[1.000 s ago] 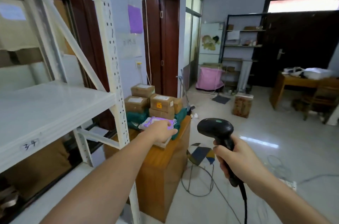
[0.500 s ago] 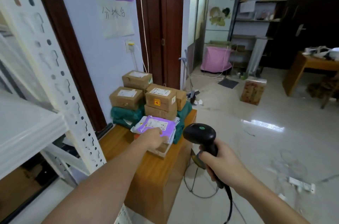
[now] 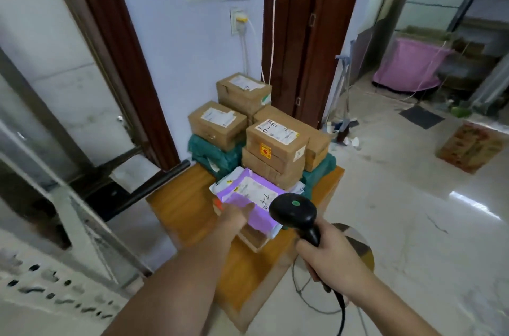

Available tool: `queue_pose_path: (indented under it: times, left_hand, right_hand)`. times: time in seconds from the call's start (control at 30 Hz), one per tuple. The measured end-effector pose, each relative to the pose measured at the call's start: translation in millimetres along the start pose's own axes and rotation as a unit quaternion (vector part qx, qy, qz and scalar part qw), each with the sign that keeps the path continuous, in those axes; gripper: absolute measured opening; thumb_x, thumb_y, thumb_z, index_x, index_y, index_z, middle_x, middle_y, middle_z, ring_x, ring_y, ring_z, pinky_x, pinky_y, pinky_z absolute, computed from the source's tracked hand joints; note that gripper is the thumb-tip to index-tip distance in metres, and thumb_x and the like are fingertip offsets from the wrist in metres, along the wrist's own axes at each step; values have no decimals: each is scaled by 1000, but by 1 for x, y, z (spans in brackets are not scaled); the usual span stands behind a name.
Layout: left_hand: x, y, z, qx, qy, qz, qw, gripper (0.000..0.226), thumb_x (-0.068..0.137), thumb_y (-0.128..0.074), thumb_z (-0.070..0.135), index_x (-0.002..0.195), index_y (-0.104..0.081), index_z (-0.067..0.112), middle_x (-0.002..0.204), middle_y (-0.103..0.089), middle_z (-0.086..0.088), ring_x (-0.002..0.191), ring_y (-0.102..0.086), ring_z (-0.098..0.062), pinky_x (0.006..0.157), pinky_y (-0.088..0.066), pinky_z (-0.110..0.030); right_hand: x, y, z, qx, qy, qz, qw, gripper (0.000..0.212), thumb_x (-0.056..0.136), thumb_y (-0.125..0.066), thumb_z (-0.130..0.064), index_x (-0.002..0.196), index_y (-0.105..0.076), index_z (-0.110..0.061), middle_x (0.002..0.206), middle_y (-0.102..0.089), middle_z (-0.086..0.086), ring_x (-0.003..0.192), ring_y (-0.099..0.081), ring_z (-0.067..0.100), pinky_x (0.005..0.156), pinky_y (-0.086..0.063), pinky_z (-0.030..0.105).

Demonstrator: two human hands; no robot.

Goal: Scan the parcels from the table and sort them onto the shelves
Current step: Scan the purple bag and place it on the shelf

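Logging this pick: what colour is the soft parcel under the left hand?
Purple, with a white label, in the head view: soft parcel, left hand.

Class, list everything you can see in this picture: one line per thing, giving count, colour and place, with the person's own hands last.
purple mailer: one, purple with a white label, front of the parcel pile, on top of a flat parcel.
cardboard boxes: at least five, brown with white labels, stacked at the back of the table.
green bags: at least two, dark green, under the boxes.
wooden table: one, orange-brown, against the wall.
barcode scanner: one, black with a green dot, over the mailer's right end.
printed carton: one, brown and red, on the floor at right.
pink bin: one, far right background.
left hand: holds the purple mailer's near edge.
right hand: grips the scanner's handle.
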State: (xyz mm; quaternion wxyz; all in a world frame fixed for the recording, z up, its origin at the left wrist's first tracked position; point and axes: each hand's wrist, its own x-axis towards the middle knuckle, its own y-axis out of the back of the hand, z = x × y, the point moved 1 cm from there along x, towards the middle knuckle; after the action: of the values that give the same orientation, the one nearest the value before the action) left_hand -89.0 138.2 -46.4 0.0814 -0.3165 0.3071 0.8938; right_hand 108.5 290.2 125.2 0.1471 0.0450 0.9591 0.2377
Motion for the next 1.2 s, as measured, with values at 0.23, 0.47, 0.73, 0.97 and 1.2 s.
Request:
queue_pose_path:
  times: [0.23, 0.47, 0.73, 0.97, 1.2]
  left_hand:
    - [48, -24, 1, -182, 147, 89, 968, 77, 86, -79, 45, 140, -49, -1, 134, -59, -15, 105, -70, -35, 86, -63, -46]
    - [34, -14, -11, -332, 36, 125, 934, 32, 92, -75, 18, 121, -67, 9, 111, -73, -13, 99, -71, -33, 83, -60, -43]
    - [1, 26, -3, -434, -117, 44, 892, 41, 87, -80, 14, 125, -68, 8, 121, -74, -18, 112, -71, -42, 96, -55, -64]
    - [-23, 38, 12, -454, -182, -13, 872, 61, 81, -85, 23, 134, -62, 6, 130, -69, -21, 118, -67, -45, 104, -48, -68]
    - [-31, 50, 13, -457, -199, -39, 866, 39, 95, -70, 6, 133, -59, 3, 127, -71, -21, 116, -69, -41, 98, -55, -60]
  right_hand:
    - [83, 42, 27, -28, 7, -65, 997, 21, 85, -63, -12, 79, -56, -31, 53, -57, -3, 52, -53, 16, 56, -44, 32]
    - [120, 48, 21, 8, 10, -109, 994, 9, 92, -63, -13, 97, -59, -19, 62, -58, 8, 48, -57, 16, 48, -48, 30]
    - [126, 19, -5, 48, 41, -107, 992, 13, 94, -56, -7, 96, -55, -20, 62, -56, 10, 43, -53, 16, 46, -48, 27]
    - [127, 3, -23, 51, 45, -84, 994, 10, 96, -57, -6, 86, -58, -8, 50, -52, 3, 38, -50, 12, 41, -43, 26]
    - [125, -1, -30, 56, 38, -95, 993, 8, 97, -56, -12, 93, -60, -6, 52, -55, 8, 43, -54, 20, 49, -50, 33]
